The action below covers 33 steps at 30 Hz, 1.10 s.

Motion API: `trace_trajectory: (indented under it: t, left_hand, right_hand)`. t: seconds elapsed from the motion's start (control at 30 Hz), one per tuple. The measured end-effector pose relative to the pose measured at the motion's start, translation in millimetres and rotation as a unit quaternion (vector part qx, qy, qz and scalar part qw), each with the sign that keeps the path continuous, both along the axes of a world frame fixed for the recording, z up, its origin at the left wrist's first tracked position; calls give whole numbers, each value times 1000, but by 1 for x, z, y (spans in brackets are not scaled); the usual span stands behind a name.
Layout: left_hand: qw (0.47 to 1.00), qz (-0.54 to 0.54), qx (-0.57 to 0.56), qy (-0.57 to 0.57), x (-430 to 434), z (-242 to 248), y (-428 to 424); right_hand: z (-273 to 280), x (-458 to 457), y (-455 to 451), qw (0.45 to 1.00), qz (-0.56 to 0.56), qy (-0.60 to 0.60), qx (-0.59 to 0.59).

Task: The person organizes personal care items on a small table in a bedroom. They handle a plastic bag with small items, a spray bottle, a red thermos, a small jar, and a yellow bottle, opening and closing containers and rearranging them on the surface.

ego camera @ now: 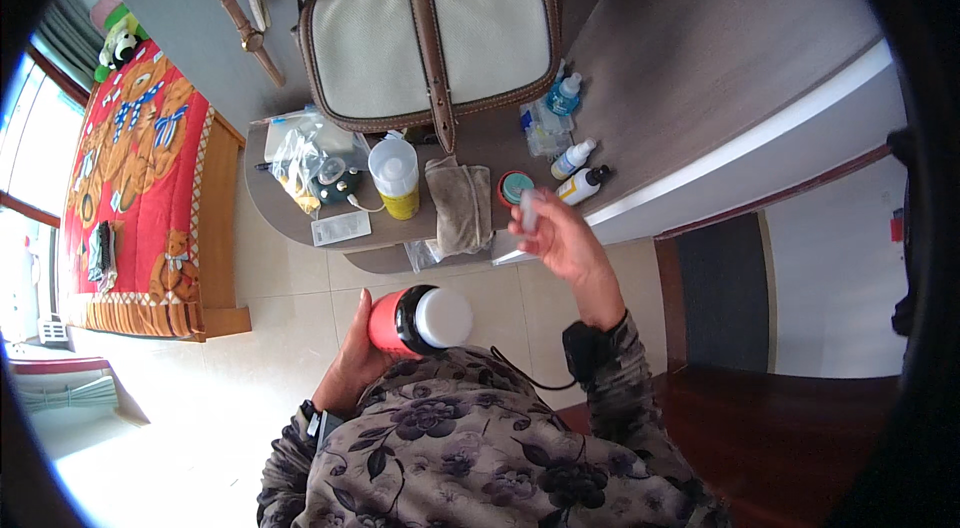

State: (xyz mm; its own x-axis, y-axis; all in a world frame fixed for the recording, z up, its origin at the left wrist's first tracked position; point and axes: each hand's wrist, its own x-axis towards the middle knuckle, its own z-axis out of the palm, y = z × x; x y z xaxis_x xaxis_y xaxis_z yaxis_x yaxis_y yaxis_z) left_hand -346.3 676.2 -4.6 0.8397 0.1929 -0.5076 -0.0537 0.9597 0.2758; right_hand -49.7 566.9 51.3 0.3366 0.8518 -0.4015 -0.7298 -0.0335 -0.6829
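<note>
My left hand [358,355] is closed around a dark bottle with a red label [388,322] and a white screw cap [444,317]. The bottle is tilted, its capped end towards the right, in front of my body. Between the thumb and fingers of my right hand [562,239] is a small, whitish translucent object [531,210], too blurred to name further. Just behind it on the shelf stands a small red jar with a teal lid [517,187], partly covered by my fingers. A folded grey-brown cloth [460,204] lies left of that jar, draped towards the shelf's front edge.
A cream bag with brown trim [367,48] hangs over the shelf [289,217]. White bottles [581,185] and a blue pump bottle [564,94] stand at right. To the left are a yellow-based cup [395,179], a plastic bag [307,153] and hanging watches [244,18].
</note>
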Motion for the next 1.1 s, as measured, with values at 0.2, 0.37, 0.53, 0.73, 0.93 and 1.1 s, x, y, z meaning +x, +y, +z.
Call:
trace_trajectory:
  t: [0.2, 0.37, 0.53, 0.73, 0.93, 1.1]
  left_hand:
    - [997, -40, -30, -52, 25, 8, 3]
    - [988, -33, 146, -46, 32, 16, -6]
    - [974, -17, 202, -99, 26, 21, -5]
    - [966, -54, 230, -100, 11, 32, 1]
    - [967, -222, 98, -80, -4, 29, 8]
    - [960, -103, 252, -59, -11, 27, -1]
  right_hand:
    - [14, -46, -41, 963, 141, -228, -9]
    - [35, -88, -45, 899, 106, -425, -4]
    - [43, -103, -40, 803, 77, -571, -154]
    - [48, -107, -35, 843, 72, -527, -87]
    - [56, -105, -33, 808, 148, -570, -9]
    - [63, -111, -34, 793, 142, -591, -45]
